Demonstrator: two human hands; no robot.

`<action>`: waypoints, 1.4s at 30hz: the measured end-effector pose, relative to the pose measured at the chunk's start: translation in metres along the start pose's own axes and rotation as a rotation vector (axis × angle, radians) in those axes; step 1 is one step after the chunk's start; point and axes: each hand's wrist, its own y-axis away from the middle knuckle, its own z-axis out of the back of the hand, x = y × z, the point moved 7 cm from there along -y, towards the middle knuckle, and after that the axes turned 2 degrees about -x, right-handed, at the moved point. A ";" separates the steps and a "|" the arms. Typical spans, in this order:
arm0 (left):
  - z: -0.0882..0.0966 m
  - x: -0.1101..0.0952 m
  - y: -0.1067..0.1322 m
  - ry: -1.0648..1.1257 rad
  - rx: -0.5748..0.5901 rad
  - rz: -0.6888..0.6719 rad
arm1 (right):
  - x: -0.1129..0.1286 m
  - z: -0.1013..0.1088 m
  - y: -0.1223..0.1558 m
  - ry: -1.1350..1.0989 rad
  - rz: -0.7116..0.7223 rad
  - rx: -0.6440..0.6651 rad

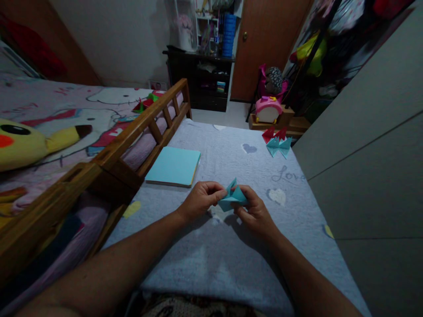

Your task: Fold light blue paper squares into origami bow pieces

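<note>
A small folded piece of light blue paper (232,197) is held just above the grey bed sheet (211,259). My left hand (201,200) pinches its left side with closed fingers. My right hand (256,213) grips its right side, fingers curled around it. A stack of light blue paper sheets (173,166) lies on the sheet to the left, beyond my left hand. Further back on the right lie several finished folded paper pieces (276,141), red and light blue, touching one another.
A wooden bed rail (132,132) runs along the left, with a higher bed and a yellow plush toy (29,143) behind it. A grey wardrobe panel (370,149) stands close on the right. A dark shelf (201,79), a brown door and toys stand at the back.
</note>
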 end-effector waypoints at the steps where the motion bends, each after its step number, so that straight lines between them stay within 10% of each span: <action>1: 0.000 0.001 0.000 0.002 -0.002 0.003 | 0.000 0.000 0.000 0.004 0.002 0.001; 23: 0.001 -0.003 -0.001 -0.007 0.028 0.009 | -0.007 0.001 0.006 -0.114 -0.058 0.026; 28: 0.000 -0.005 0.001 -0.011 0.028 0.017 | -0.023 0.007 0.003 -0.453 -0.228 -0.037; 42: -0.014 -0.005 0.007 -0.040 0.157 0.039 | -0.038 -0.001 -0.007 -0.507 -0.462 -0.054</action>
